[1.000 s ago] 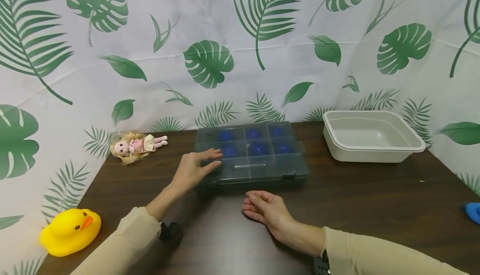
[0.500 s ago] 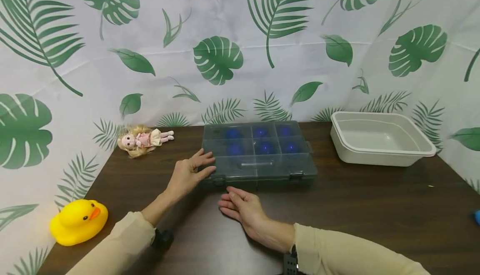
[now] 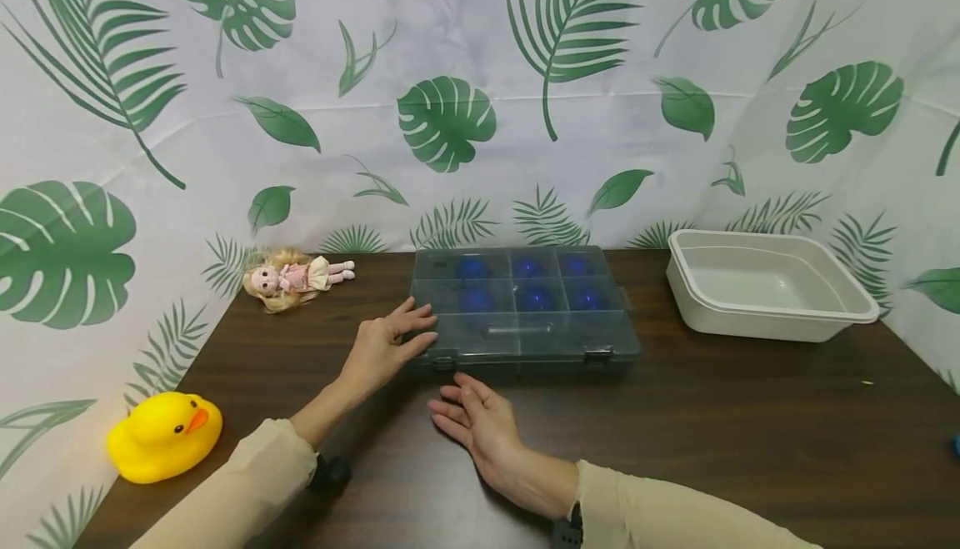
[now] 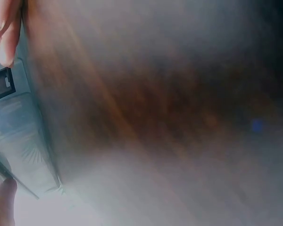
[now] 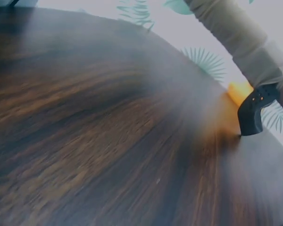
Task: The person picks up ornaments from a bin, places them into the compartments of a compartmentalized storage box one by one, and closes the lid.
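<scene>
A translucent grey compartment box (image 3: pixel 540 341) lies on the table with its lid down, several blue round things (image 3: pixel 536 299) showing through it. My left hand (image 3: pixel 382 349) is at the box's left edge, fingers spread with the tips right at the lid. In front of the left front latch (image 3: pixel 444 361) is my right hand (image 3: pixel 480 436), palm turned up and fingers loosely bent, its fingertips just below that latch. Part of the box (image 4: pixel 19 127) and a dark latch (image 4: pixel 2 84) fill the left side of the left wrist view, with fingertips close by.
A white plastic basin (image 3: pixel 772 282) stands at the back right. To the left are a small blond doll (image 3: pixel 300 278) lying down and a yellow rubber duck (image 3: pixel 165 436). A leaf-print cloth (image 3: pixel 450 32) hangs behind the dark wooden table (image 3: pixel 712 432).
My right hand has moved left to the box's left front latch. My left hand has shifted from over the lid to the box's left edge. The head view has turned slightly left.
</scene>
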Demonstrator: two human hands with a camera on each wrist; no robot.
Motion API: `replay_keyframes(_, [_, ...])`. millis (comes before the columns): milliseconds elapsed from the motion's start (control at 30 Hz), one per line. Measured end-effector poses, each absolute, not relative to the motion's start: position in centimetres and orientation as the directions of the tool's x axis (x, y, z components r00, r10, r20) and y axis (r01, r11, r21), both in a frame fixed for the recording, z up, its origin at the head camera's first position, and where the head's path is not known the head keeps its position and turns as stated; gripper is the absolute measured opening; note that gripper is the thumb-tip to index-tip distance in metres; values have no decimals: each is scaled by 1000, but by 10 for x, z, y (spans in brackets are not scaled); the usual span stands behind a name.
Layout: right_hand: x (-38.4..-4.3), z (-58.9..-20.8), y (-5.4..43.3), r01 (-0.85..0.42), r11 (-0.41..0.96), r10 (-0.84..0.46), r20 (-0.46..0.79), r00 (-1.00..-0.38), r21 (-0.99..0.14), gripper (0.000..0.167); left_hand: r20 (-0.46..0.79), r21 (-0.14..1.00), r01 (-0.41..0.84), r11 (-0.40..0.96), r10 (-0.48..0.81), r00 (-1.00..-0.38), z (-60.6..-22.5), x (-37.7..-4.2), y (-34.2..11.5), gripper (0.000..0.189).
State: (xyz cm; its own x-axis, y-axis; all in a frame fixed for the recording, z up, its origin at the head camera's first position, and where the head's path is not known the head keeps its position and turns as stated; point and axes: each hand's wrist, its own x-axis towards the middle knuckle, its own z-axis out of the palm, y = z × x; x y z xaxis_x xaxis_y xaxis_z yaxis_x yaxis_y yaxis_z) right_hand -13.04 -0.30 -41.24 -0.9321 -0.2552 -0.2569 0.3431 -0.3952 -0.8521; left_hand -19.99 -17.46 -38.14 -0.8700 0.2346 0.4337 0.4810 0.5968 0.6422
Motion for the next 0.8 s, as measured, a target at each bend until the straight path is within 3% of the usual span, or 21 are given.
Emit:
replay_keyframes(333, [-135,-414,-2,323,-353,-277,-232,-933,-878,44,433,650,483,586,236,-870,-383,-201,-175,28])
replay_keyframes(633, [-143,-411,-1,323,-336,-256,-245,-935,-885,20,433,645,480,595,234,-870,-383,-201,-175,28])
replay_keyframes(800, [-152,-410,-3,312,-336,-237,-241,-941,-889,19,439,642,484,595,231,-868,-382,-201,-174,27])
